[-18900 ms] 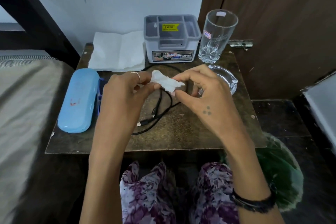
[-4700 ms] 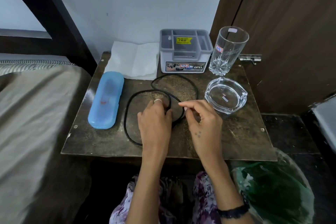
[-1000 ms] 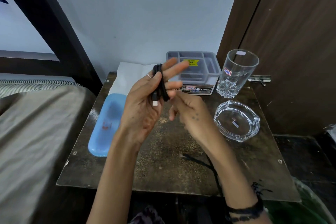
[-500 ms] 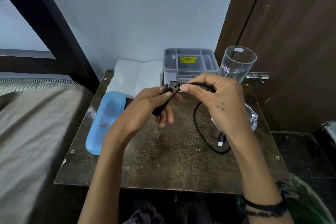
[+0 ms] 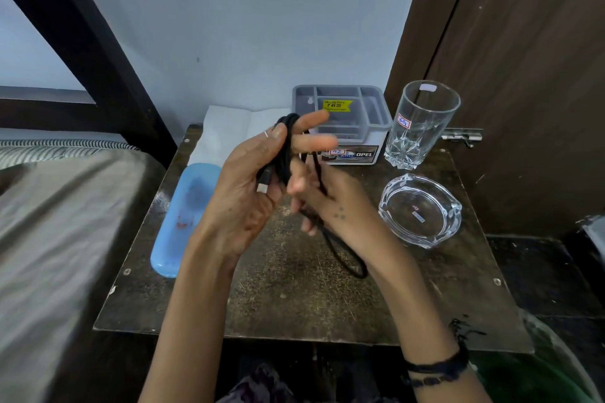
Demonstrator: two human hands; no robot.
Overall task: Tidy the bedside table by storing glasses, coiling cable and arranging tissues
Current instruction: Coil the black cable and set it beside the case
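Holding a bundle of black charging cable [image 5: 285, 144], the left hand [image 5: 248, 193] is raised above the bedside table [image 5: 294, 298] with its palm turned toward the camera; several loops run around its spread fingers, and one plug end lies against the palm; the right hand [image 5: 330, 206], just beside and slightly lower, has its fingers loosely curled round the free length of cable, which passes under that hand and hangs in a loop down to the tabletop. A dark band sits on the right wrist. Along the table's left edge lies a closed blue glasses case [image 5: 185, 216]; on the right stands a clear glass ashtray [image 5: 420, 209], well apart from the hands. Farther back, a folded white tissue [image 5: 229, 134] lies at the rear left, partly hidden by the left hand; beside it stands a grey compartment organiser [image 5: 357, 118] with a yellow price sticker; to its right stands an upright drinking glass [image 5: 420, 124], against the brown door [image 5: 523, 75].
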